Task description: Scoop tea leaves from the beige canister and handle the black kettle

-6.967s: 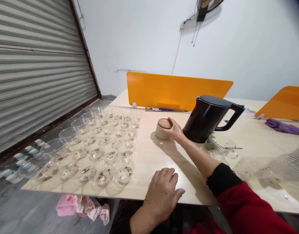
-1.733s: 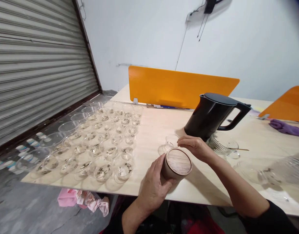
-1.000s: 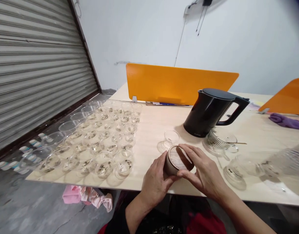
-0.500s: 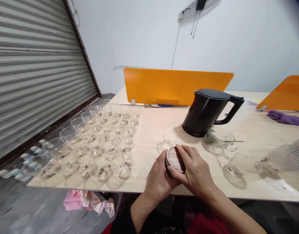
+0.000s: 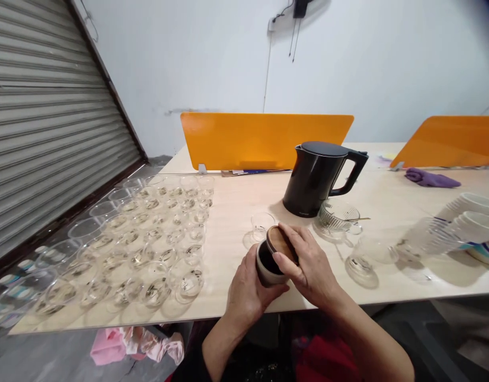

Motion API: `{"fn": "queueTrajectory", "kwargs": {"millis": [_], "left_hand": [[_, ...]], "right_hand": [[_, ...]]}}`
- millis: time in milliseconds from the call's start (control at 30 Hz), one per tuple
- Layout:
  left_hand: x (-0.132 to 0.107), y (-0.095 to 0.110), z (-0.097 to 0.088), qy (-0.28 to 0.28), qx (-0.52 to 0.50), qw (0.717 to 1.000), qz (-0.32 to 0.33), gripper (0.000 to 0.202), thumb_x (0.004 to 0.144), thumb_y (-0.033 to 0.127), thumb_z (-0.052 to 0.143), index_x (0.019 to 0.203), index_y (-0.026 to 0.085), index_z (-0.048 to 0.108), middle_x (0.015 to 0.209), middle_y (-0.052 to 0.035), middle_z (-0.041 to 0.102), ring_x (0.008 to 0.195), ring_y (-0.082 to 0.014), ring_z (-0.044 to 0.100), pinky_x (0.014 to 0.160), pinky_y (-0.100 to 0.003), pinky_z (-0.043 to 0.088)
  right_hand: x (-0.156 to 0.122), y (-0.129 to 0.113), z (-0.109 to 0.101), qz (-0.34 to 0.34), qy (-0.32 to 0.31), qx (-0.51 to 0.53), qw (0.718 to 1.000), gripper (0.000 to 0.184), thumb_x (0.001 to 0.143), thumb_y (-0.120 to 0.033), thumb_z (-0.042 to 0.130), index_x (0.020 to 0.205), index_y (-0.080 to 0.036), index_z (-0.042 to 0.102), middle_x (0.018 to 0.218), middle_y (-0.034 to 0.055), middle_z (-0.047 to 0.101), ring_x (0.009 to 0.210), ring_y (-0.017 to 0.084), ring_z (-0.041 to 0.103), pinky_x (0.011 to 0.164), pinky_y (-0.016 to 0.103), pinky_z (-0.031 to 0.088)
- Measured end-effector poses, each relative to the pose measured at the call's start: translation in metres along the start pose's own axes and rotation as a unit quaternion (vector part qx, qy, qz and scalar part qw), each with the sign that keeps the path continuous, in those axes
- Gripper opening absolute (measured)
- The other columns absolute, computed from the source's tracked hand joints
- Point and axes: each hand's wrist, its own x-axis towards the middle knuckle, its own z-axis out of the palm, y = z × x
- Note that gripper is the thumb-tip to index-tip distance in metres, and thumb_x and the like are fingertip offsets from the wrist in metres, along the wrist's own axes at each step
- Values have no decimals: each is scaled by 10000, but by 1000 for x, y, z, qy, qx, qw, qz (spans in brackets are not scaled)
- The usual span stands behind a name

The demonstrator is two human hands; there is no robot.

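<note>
My left hand [image 5: 248, 289] is wrapped round a small pale canister [image 5: 267, 271] with a dark inside. My right hand [image 5: 310, 260] grips its round wooden lid [image 5: 281, 241], which is tilted up and off to the right so the canister's mouth shows. Just beyond the canister stands a clear plastic cup [image 5: 262, 225] with a few dark bits in it. A ribbed glass bowl [image 5: 339, 215] with a thin stick across it sits to the right, beside a black electric kettle [image 5: 316, 178].
Rows of clear cups [image 5: 152, 254] with dark bits inside cover the table's left side. At the right are a clear glass vessel [image 5: 361, 265], stacked cups [image 5: 467, 228] and a purple cloth [image 5: 431, 178]. An orange divider [image 5: 264, 140] stands at the back.
My right hand has lifted the wooden lid off the canister and tipped it up, uncovering the dark opening. My left hand still holds the canister. The view has shifted to the right.
</note>
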Motion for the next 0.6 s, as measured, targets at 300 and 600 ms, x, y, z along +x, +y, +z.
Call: {"fn": "queueTrajectory", "kwargs": {"millis": [300, 600], "left_hand": [[-1, 4, -3, 6, 1, 1000, 19, 978, 668, 382, 927, 1479, 248, 395, 1438, -128, 591, 1352, -353, 555, 1142, -560, 431], [-5, -2, -2, -7, -5, 1000, 11, 956, 725, 445, 893, 1507, 255, 377, 1488, -129, 571, 1396, -349, 531, 1173, -536, 412]], "right_hand": [[-45, 78, -15, 97, 82, -117, 985, 611, 990, -557, 517, 1483, -195, 507, 1305, 192, 606, 1231, 376, 562, 1041, 587, 478], [-83, 105, -1, 73, 8, -176, 982, 622, 959, -505, 601, 1469, -164, 501, 1447, 229, 562, 1324, 412, 543, 1050, 603, 500]]}}
